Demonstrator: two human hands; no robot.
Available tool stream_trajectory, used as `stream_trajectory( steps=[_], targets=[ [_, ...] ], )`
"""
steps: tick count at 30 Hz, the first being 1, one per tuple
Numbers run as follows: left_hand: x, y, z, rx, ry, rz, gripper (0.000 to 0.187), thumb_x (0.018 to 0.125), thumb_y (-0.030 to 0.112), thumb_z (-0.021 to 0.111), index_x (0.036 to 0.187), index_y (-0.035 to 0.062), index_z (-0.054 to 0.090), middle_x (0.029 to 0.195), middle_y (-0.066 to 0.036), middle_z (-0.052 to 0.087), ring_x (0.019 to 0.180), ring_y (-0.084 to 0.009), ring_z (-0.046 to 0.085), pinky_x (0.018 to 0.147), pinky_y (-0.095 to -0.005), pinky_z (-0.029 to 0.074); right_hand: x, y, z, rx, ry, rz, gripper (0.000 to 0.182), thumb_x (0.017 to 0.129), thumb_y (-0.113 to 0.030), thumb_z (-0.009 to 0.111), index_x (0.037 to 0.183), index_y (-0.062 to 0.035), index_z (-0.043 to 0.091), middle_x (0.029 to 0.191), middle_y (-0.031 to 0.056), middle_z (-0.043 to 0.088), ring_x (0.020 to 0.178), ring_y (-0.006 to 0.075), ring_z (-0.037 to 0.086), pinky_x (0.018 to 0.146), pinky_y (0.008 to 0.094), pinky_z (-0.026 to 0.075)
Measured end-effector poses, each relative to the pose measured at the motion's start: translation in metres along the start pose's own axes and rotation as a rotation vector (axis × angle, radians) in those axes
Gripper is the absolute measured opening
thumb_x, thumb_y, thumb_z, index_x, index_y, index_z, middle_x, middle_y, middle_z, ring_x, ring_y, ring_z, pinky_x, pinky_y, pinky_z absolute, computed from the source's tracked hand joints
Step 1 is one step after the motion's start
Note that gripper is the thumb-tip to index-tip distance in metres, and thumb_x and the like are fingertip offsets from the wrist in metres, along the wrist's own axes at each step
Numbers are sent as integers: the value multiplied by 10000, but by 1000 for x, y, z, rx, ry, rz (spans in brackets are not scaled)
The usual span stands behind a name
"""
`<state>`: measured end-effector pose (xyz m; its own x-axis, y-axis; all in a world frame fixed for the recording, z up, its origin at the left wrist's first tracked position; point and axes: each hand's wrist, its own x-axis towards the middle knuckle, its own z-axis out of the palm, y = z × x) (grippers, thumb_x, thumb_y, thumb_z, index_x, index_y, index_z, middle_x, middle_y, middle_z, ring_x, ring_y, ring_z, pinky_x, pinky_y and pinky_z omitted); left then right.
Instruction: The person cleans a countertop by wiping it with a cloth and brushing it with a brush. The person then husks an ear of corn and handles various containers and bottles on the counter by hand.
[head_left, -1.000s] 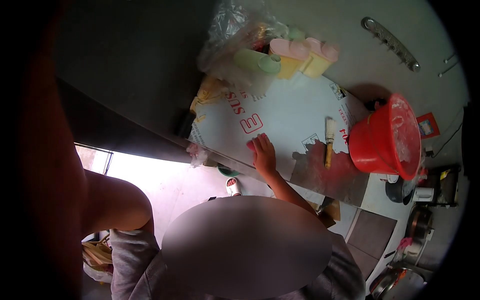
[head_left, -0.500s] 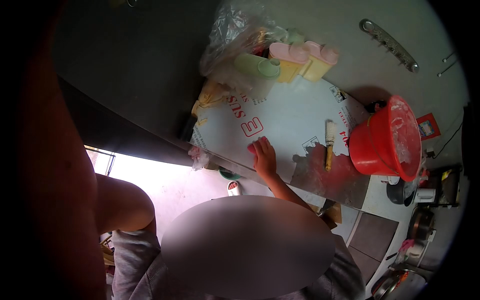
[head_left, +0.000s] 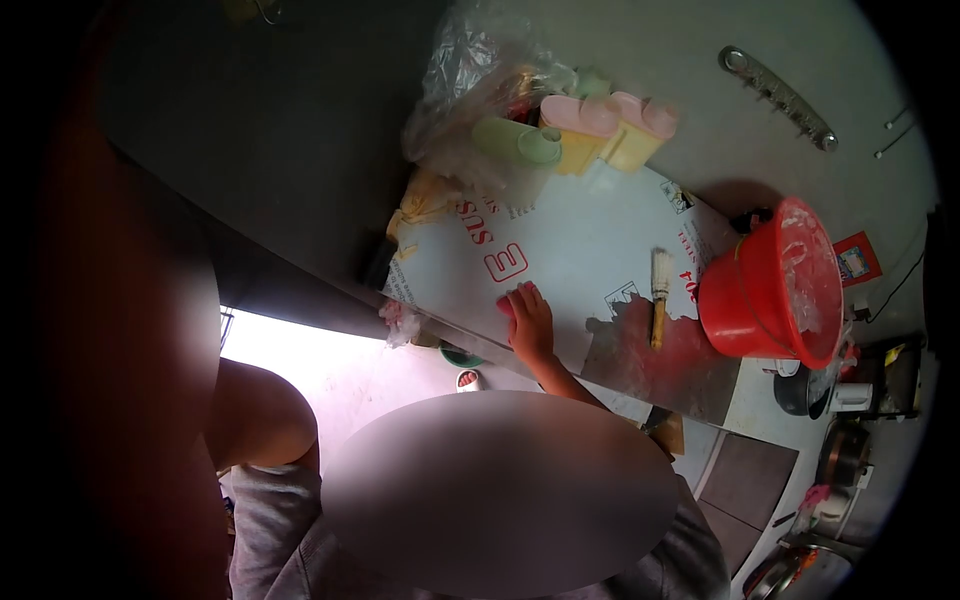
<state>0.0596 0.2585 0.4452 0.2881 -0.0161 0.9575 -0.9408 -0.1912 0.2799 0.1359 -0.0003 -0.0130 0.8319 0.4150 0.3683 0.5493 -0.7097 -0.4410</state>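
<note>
My right hand (head_left: 530,325) rests near the front edge of the worktop (head_left: 590,235), just below a red printed logo. Its fingers are bent over a small pink thing (head_left: 506,303), perhaps a cloth or sponge; most of it is hidden under them. My left arm (head_left: 260,415) is bent up close to the camera, large and blurred at the left; its hand lies outside the picture. To the right of my right hand, a brush (head_left: 660,295) with pale bristles and a wooden handle lies on the sheet.
A red bucket (head_left: 745,295) stands at the worktop's right end. Along the back are lidded containers (head_left: 578,125), a green bottle (head_left: 510,142) and a clear plastic bag (head_left: 470,60). Pans (head_left: 845,450) line the far right. A shoe (head_left: 468,381) shows on the floor below.
The view has shifted slightly. My left forearm has moved a little to the right. My right hand stays near the same spot on the worktop with the pink thing under its fingers.
</note>
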Motion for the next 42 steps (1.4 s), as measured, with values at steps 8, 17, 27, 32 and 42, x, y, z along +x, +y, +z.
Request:
stream_trajectory(
  steps=[8, 17, 27, 32, 42],
  targets=[
    [-24, -37, 22, 113, 135, -34, 556, 908, 264, 581, 1363, -24, 443, 1396, -217, 461, 1303, -354, 449, 1103, -450, 338, 1, -5, -6, 3, 12, -8, 493, 735, -12, 612, 1223, -43, 549, 1333, 192, 497, 1235, 441, 460, 996, 517, 406],
    [-271, -147, 69, 582, -445, -786, 689, 812, 171, 688, 1429, 86, 392, 1522, -238, 261, 1407, -432, 246, 1142, -499, 220, -1, -7, -14, 40, -52, 0, 504, 756, -23, 624, 1252, -16, 538, 1347, 202, 484, 1260, 436, 433, 1009, 520, 384],
    [-422, -164, 86, 849, -1033, -836, 822, 844, 416, 638, 1502, 102, 257, 1559, -245, 150, 1444, -443, 128, 1105, -657, 146, -4, 42, -43, -10, -143, -36, 551, 787, -55, 609, 1317, 22, 476, 1361, 241, 465, 1284, 444, 417, 1065, 539, 345],
    [-422, -186, 91, 924, -1001, -846, 861, 846, 471, 623, 1515, 97, 231, 1561, -252, 134, 1453, -435, 104, 1115, -651, 109, 2, 25, -10, -143, 89, 198, 589, 778, -38, 602, 1346, 13, 455, 1369, 254, 456, 1297, 476, 399, 1076, 547, 328],
    [-422, -196, 93, 756, -1099, -1062, 977, 796, 586, 640, 1532, 126, 192, 1586, -232, 74, 1467, -422, 43, 1107, -674, 50, 16, 13, -29, -15, -33, 348, 497, 721, -7, 614, 1216, -41, 585, 1263, 209, 525, 1141, 414, 511, 925, 523, 430]
  ],
)
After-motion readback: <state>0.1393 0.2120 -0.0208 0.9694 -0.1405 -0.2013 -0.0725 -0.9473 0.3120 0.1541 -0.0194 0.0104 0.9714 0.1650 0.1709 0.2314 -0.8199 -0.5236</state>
